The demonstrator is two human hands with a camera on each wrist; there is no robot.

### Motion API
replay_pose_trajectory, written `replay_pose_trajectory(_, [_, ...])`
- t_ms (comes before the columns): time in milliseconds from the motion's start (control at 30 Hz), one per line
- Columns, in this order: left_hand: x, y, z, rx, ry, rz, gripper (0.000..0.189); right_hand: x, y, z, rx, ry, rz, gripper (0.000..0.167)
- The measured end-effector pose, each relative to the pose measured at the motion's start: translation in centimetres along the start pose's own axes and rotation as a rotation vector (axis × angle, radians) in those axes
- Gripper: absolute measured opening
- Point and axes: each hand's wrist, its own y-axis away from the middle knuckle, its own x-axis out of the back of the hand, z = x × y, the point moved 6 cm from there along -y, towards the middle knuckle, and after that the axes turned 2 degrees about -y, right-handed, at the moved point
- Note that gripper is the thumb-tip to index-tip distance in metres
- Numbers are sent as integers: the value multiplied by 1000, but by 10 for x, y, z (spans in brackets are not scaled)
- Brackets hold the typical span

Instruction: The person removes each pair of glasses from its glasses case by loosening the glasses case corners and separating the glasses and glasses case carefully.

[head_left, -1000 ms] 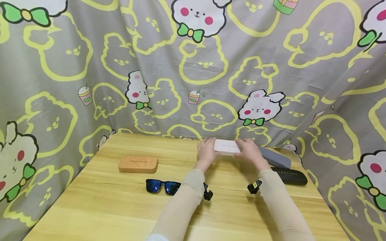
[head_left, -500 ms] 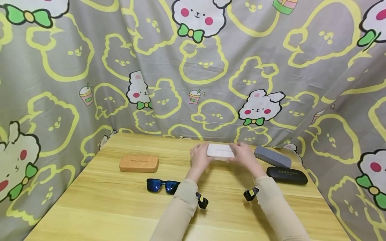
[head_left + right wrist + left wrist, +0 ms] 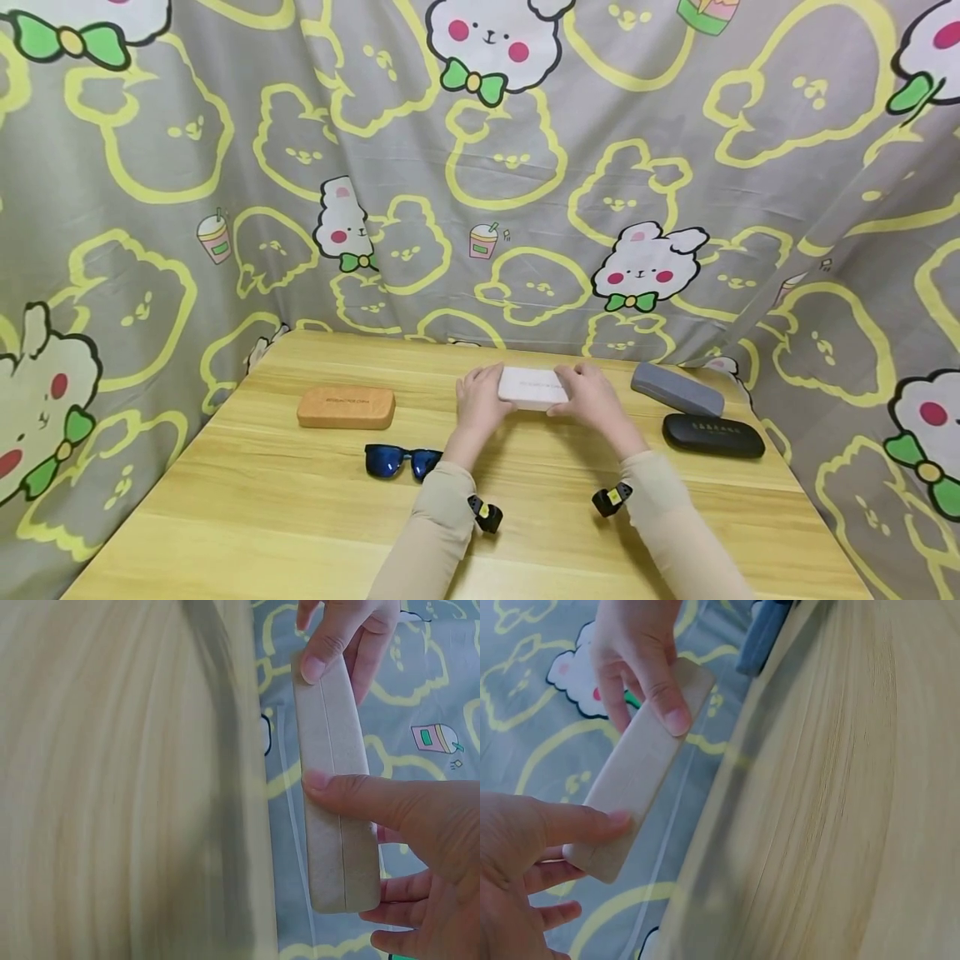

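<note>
Grey curtain cloth [image 3: 525,225] printed with yellow outlines and white rabbit faces hangs behind and at both sides of a pale wood-grain bench [image 3: 262,525]. Over the bench's far part, just past twelve o'clock from its middle, both hands grip a slim, off-white, hard-looking oblong case [image 3: 531,388] with rounded ends and small lettering on its face. Left hand [image 3: 480,404] pinches the nine o'clock end, right hand [image 3: 596,404] the three o'clock end; each thumb lies along the near side, with fingers behind. Both hands stand apart, the case's middle showing between them. A fine lengthwise seam shows in the right wrist view, its two halves together

Taking that case as the dial's centre, a tan, leather-look oblong case [image 3: 346,407] lies at nine, and black-framed sunglasses with blue mirrored lenses [image 3: 385,463] at eight, partly hidden by the left beige sleeve [image 3: 438,508]. At three lies a blue-grey, long angular case [image 3: 678,389], set slantwise; between three and four, just nearer the person, a black, rounded oblong case [image 3: 712,437] with faint lettering
</note>
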Motion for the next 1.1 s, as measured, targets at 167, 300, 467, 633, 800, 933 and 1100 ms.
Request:
replay_pose_trajectory(167, [3, 4, -7, 0, -7, 0, 80, -6, 3, -6, -2, -10, -3, 81])
replay_pose_trajectory(300, [5, 8, -11, 1, -17, -6, 81, -11, 5, -10, 1, -20, -6, 82])
replay_pose_trajectory(467, [7, 11, -17, 7, -19, -19, 82, -19, 7, -14, 2, -17, -5, 82])
replay_pose_trajectory(633, [9, 13, -24, 6, -41, -40, 83, -26, 8, -20, 12, -16, 1, 81])
replay_pose_trajectory(800, [13, 13, -30, 12, -59, -74, 83, -31, 9, -28, -3, -19, -8, 81])
replay_pose_trajectory(933, [17, 12, -34, 16, -81, -100, 82, -36, 8, -32, -14, -22, -2, 81])
replay_pose_trajectory(1100, [23, 11, -38, 9, -111, -116, 81, -43, 5, -36, -16, -26, 13, 79])
